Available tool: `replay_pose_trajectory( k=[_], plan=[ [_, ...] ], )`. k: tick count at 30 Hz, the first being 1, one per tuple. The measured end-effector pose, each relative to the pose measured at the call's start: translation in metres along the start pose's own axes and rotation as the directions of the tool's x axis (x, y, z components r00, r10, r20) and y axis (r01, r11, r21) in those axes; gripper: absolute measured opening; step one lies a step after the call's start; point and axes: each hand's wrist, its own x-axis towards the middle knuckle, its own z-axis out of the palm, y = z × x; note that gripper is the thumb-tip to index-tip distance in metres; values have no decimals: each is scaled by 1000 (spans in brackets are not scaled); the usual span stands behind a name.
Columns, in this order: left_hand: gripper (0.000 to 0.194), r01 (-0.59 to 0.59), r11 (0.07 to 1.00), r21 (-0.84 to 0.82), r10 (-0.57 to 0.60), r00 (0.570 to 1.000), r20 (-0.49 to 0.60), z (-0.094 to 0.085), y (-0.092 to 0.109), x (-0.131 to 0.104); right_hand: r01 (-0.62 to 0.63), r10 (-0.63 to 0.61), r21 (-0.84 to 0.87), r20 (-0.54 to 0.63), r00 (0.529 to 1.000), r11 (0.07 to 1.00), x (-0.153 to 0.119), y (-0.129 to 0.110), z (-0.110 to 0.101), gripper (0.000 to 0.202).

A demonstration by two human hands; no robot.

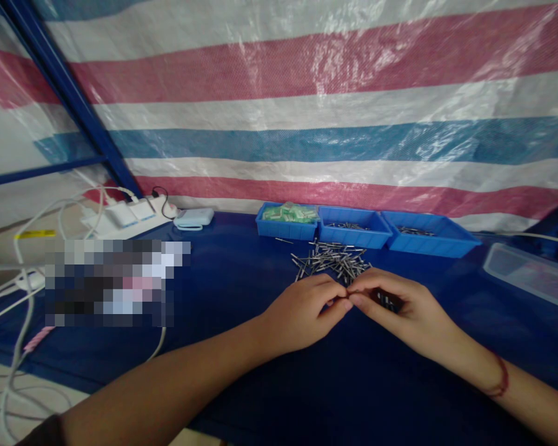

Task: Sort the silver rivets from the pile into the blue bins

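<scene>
My left hand (309, 310) and my right hand (402, 303) meet fingertip to fingertip above the dark blue table. Thumb and fingers of each are pinched together, and whatever sits between them is too small or hidden to name. Just beyond the fingers lies a loose pile of thin metal pins (332, 259), pointing every way. A few more dark metal pieces (387, 301) show through the gap under my right hand's fingers.
Three blue bins stand behind the pile: one with green-and-clear plastic bags (291, 214), a middle bin (356, 238) and a right bin (430, 244) with metal pins. A clear plastic lid or box (534, 279) lies right. A power strip (130, 214) with cables and a pale blue device (194, 218) are left.
</scene>
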Motion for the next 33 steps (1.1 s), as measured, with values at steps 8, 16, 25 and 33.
replay_pose_trajectory(
  k=[8,16,25,33],
  plan=[
    [17,8,1000,10,-8,1000,29,0,0,0,-14,14,-5,12,1000,1000,0,0,1,11],
    [14,23,1000,-6,-23,1000,-9,1,1,0,4,-4,14,-1,1000,1000,-1,0,0,8],
    [13,61,993,-102,-63,998,-21,-1,2,1,-15,17,35,-54,998,999,0,-1,2,11],
    [13,104,982,-161,-110,994,-30,0,3,3,-28,31,77,-38,999,997,0,1,4,9]
  ],
)
